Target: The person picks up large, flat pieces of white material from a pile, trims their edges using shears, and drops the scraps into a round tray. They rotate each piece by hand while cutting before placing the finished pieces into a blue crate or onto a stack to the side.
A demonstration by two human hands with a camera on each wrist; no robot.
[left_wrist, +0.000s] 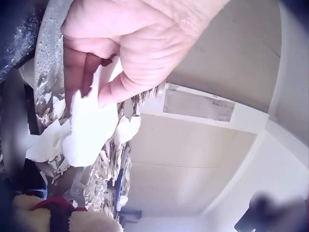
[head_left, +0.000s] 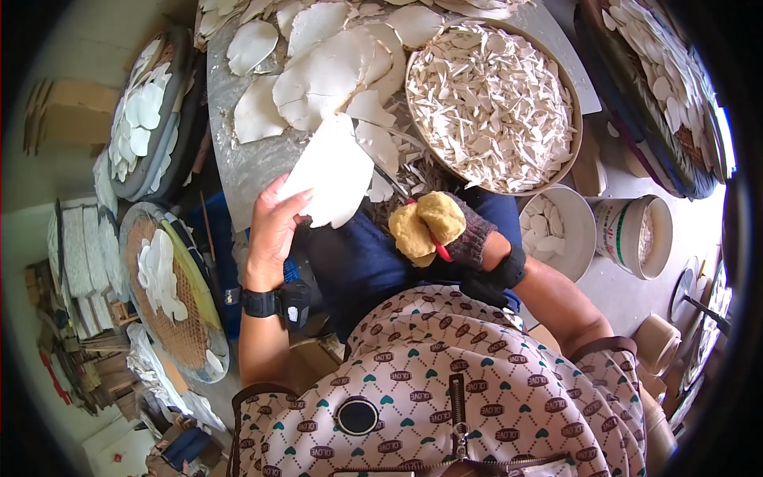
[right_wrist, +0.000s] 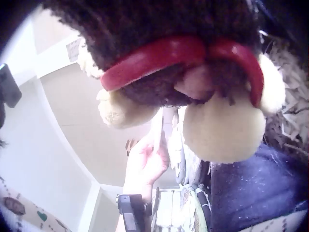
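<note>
My left hand (head_left: 273,226) pinches a thin white slice (head_left: 334,175) at its lower left side, thumb on the upper face. In the left wrist view the slice (left_wrist: 89,133) has a ragged, notched edge near the fingers. My right hand (head_left: 475,232) wears a dark knit glove with thick yellow padding (head_left: 417,226) at the fingers. It grips red-handled scissors (right_wrist: 154,60), the handle loops curving round the gloved fingers. Their metal blades (left_wrist: 78,186) point toward the slice, and in the head view they reach close to its right edge.
Large flat white slices (head_left: 322,83) lie across the grey table (head_left: 238,179). A round tray (head_left: 580,127) heaped with cut strips stands at the right. Beside my right arm are a bucket (head_left: 584,238) of white pieces and another tipped bucket (head_left: 616,226). Woven racks (head_left: 187,318) stand left.
</note>
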